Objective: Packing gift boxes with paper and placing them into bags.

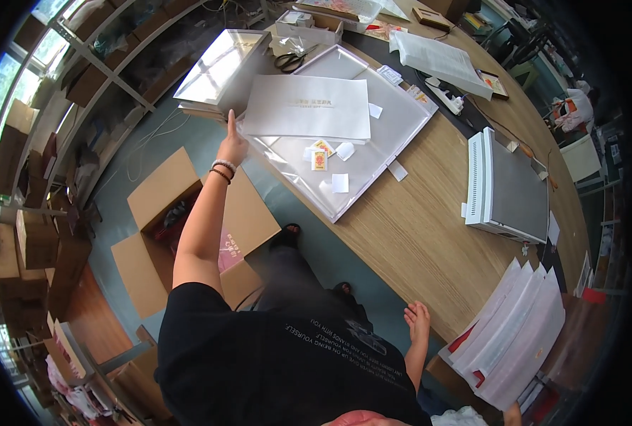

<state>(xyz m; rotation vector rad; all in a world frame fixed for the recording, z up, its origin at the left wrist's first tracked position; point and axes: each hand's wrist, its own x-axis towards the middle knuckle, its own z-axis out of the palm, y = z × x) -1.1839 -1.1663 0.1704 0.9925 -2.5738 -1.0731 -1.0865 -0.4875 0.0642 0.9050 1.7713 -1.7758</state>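
My left arm, with bracelets on its wrist, stretches out over an open cardboard box. My left hand [232,145] is at the table's near left edge, one finger straight up against the near corner of a stack of flat glossy boxes [223,67]. Its other fingers are partly hidden. Just right of it, a white printed sheet or sleeve [307,106] lies on a pale, shallow framed tray [294,169]. Small yellow-and-red cards [319,160] and white paper pieces [340,183] lie on the tray. My right hand [417,321] hangs by the table's front edge, fingers loosely apart, holding nothing.
The open cardboard box [163,177] stands on the floor with red items inside. On the table are black scissors [289,62], a grey-and-white machine [508,186], a power strip [445,96] and a bundle of white bags [508,334]. Loaded shelves [117,71] line the left.
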